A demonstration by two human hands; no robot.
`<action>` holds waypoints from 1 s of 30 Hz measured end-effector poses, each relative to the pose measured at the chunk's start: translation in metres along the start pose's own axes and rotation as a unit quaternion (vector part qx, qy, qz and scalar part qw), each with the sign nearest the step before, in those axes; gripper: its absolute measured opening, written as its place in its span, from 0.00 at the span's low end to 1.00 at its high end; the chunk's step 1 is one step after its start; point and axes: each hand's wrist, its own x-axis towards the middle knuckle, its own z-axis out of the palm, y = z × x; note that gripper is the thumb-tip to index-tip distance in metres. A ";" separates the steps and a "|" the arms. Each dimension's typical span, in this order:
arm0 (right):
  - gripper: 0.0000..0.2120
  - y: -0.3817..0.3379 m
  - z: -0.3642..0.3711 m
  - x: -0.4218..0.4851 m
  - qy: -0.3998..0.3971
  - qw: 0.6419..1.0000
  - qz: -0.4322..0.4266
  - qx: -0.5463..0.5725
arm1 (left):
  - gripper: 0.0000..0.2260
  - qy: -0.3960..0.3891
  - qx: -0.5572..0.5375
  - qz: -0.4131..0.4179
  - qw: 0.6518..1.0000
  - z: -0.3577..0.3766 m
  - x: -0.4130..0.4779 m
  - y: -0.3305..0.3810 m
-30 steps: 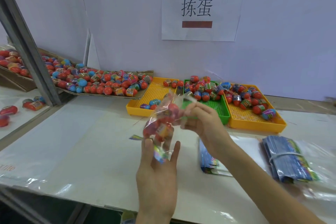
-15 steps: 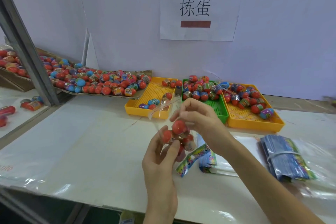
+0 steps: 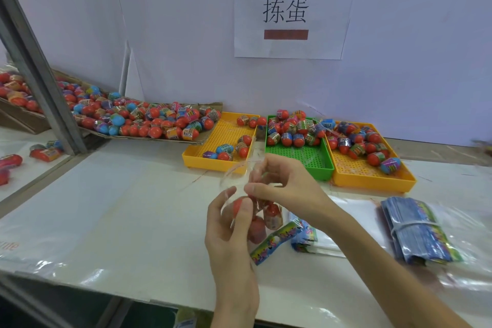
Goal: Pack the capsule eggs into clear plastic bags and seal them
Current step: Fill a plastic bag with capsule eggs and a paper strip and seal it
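Bag, clear, lumpy with red capsule eggs, pinched by curled fingers of both hands

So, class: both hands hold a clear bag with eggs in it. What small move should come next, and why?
Probably fold the bag's open top shut: the left hand grips the clear bag around the capsule eggs, and the right hand pinches its loose mouth.

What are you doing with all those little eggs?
A person is packing capsule eggs into a clear bag. Both hands hold it above the table: the left hand grips the lower part, where a few eggs already sit, and the right hand pinches the top. More eggs wait in the yellow and green trays behind.
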 end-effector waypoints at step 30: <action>0.08 -0.006 -0.002 -0.003 -0.052 0.992 -0.019 0.117 | 0.10 0.141 -0.014 0.052 0.989 -0.005 0.008 0.002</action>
